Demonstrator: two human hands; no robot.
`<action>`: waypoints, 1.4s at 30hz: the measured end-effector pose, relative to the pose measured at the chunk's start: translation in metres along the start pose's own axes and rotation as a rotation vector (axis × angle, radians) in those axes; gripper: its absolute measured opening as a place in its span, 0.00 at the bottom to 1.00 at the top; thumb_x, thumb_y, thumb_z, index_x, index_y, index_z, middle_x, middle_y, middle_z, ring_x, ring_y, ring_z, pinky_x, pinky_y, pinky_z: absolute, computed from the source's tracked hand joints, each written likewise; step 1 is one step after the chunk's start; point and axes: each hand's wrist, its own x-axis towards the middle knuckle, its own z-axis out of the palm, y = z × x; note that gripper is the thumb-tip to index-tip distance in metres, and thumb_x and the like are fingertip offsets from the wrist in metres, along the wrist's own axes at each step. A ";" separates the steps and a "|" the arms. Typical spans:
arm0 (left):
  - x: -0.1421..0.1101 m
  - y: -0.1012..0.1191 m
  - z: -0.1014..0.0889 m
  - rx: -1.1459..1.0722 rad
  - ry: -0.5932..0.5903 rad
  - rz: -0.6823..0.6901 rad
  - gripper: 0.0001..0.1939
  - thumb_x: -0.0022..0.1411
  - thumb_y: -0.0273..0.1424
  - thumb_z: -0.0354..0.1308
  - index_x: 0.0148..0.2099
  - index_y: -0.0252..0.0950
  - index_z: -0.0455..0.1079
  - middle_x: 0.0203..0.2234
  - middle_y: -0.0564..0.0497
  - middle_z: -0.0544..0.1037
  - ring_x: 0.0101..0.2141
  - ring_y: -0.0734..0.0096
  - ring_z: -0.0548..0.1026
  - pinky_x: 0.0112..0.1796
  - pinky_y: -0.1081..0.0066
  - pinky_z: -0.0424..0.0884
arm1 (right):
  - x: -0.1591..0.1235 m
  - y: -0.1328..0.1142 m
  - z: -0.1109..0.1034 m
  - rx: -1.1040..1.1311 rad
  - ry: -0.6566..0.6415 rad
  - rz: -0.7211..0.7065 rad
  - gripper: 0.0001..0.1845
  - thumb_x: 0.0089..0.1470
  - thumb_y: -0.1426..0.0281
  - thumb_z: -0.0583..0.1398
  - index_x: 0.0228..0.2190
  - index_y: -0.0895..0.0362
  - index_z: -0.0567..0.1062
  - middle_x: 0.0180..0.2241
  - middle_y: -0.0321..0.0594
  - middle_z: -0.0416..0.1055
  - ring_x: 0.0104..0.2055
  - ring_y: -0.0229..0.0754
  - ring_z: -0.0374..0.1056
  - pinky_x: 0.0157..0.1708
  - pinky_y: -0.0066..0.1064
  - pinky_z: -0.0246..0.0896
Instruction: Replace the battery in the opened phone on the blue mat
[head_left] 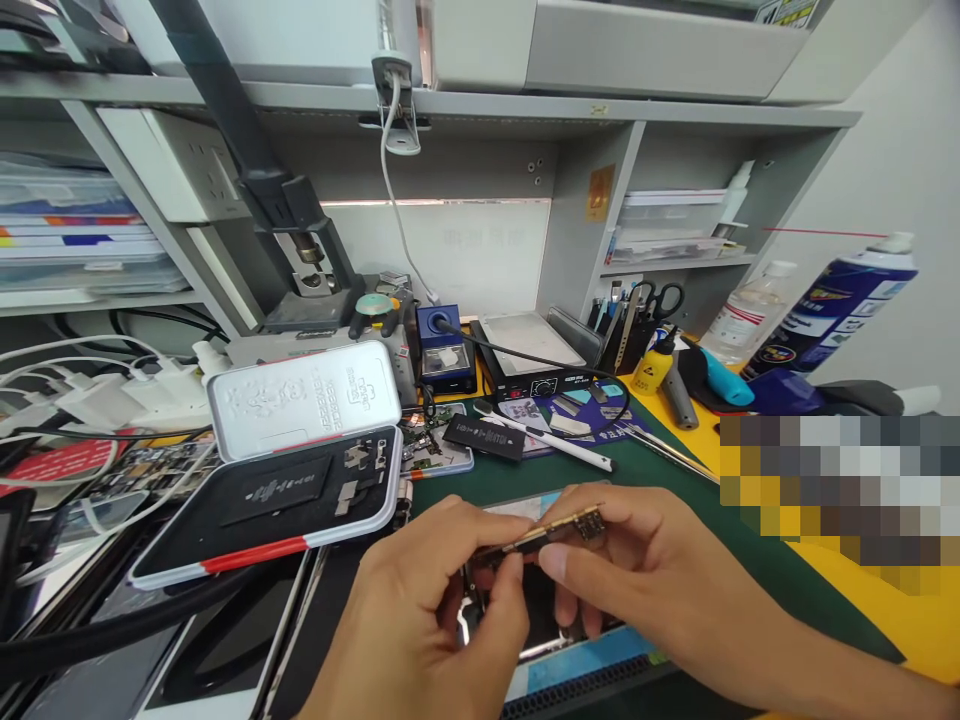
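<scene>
Between my two hands is a narrow circuit board (574,527), tilted, with a gold-coloured edge and small dark parts on it. My left hand (420,590) pinches its left end between thumb and fingers. The right end is gripped by my right hand (645,565), its thumb along the near side. Just under the hands lies an opened phone housing (541,610), mostly covered by my fingers. It rests on a light blue and white work pad (589,655). What the curled fingers of my left hand touch beneath the board is hidden.
At left stands an open tin case (225,572) with a battery and small metal parts. Behind the hands lie a black battery (484,437) and a white pen-like tool (566,448). A hot plate (536,345), yellow bottle (652,368) and spray can (832,300) stand farther back.
</scene>
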 end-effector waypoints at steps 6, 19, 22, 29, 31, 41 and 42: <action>-0.002 0.001 -0.002 0.076 0.038 0.120 0.14 0.66 0.27 0.59 0.49 0.47 0.80 0.26 0.55 0.77 0.24 0.73 0.73 0.24 0.76 0.65 | 0.001 -0.002 0.000 -0.018 0.006 0.006 0.13 0.54 0.60 0.70 0.36 0.55 0.80 0.24 0.34 0.74 0.25 0.34 0.68 0.28 0.24 0.69; -0.002 -0.008 0.000 0.153 0.062 0.218 0.15 0.66 0.25 0.57 0.50 0.49 0.75 0.25 0.60 0.73 0.21 0.78 0.70 0.22 0.79 0.65 | -0.002 -0.002 0.001 -0.111 0.041 -0.034 0.11 0.60 0.58 0.66 0.33 0.53 0.79 0.27 0.35 0.71 0.25 0.34 0.67 0.27 0.24 0.68; -0.003 -0.009 0.001 0.164 0.077 0.226 0.14 0.65 0.25 0.58 0.50 0.47 0.74 0.27 0.60 0.74 0.21 0.79 0.71 0.22 0.79 0.67 | -0.003 -0.001 0.001 -0.156 0.053 -0.076 0.12 0.62 0.59 0.64 0.30 0.53 0.77 0.28 0.36 0.69 0.25 0.33 0.66 0.27 0.24 0.66; -0.003 -0.009 0.001 0.174 0.044 0.228 0.14 0.65 0.25 0.58 0.51 0.46 0.73 0.28 0.59 0.75 0.22 0.78 0.71 0.23 0.79 0.68 | -0.004 0.001 -0.001 -0.204 0.046 -0.060 0.14 0.62 0.59 0.63 0.28 0.53 0.76 0.26 0.37 0.69 0.26 0.36 0.65 0.27 0.27 0.65; -0.003 -0.009 0.000 0.199 0.032 0.239 0.14 0.65 0.25 0.59 0.50 0.45 0.73 0.28 0.58 0.74 0.22 0.78 0.71 0.22 0.79 0.67 | -0.005 0.001 -0.002 -0.213 0.046 -0.053 0.14 0.61 0.59 0.64 0.28 0.53 0.76 0.25 0.37 0.70 0.25 0.36 0.65 0.27 0.27 0.64; -0.003 -0.010 -0.002 0.234 0.008 0.231 0.16 0.65 0.24 0.59 0.53 0.44 0.72 0.28 0.57 0.74 0.23 0.77 0.72 0.24 0.78 0.69 | -0.005 -0.001 -0.007 -0.035 -0.031 0.019 0.21 0.61 0.50 0.63 0.28 0.54 0.79 0.24 0.41 0.75 0.24 0.36 0.66 0.27 0.27 0.65; -0.003 -0.008 -0.002 0.240 0.008 0.234 0.16 0.65 0.24 0.59 0.53 0.44 0.72 0.28 0.57 0.75 0.23 0.77 0.73 0.24 0.78 0.70 | -0.004 -0.003 -0.006 -0.022 -0.033 0.020 0.22 0.60 0.49 0.63 0.27 0.54 0.79 0.23 0.41 0.76 0.23 0.36 0.66 0.26 0.26 0.64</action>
